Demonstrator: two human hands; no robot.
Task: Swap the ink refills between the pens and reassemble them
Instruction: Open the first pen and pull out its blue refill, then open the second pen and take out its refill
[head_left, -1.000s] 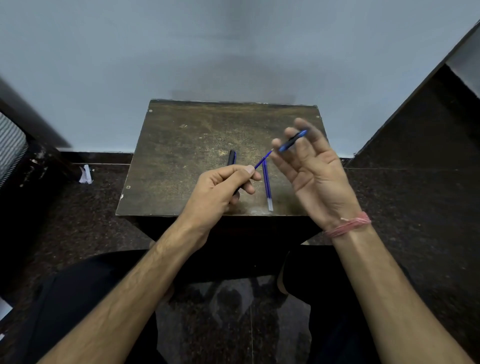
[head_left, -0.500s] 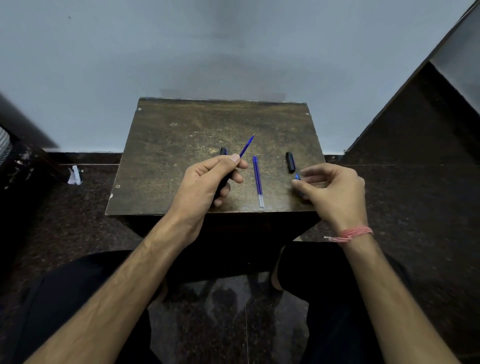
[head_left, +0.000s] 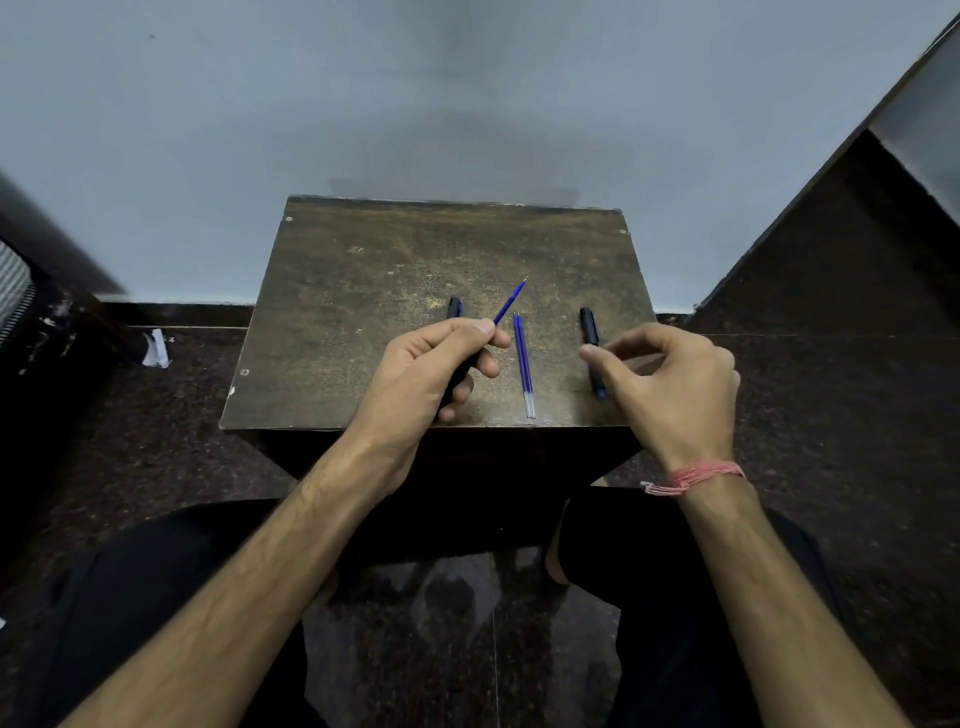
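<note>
Meanwhile left hand (head_left: 423, 371) grips pen barrel (head_left: 460, 379); right hand (head_left: 675, 387) hovers, loosely curled, empty.

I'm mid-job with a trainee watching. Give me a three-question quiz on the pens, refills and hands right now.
1. True or false: the blue ink refill lying on the worn brown wooden table is being touched by a hand.
2. Which hand grips a black pen barrel with a blue refill tip sticking out?
3. Multiple choice: the black pen piece on the table lies A) beside the right hand, B) under the left hand, C) on the floor.

Key: 1 false; 2 left; 3 A.
</note>
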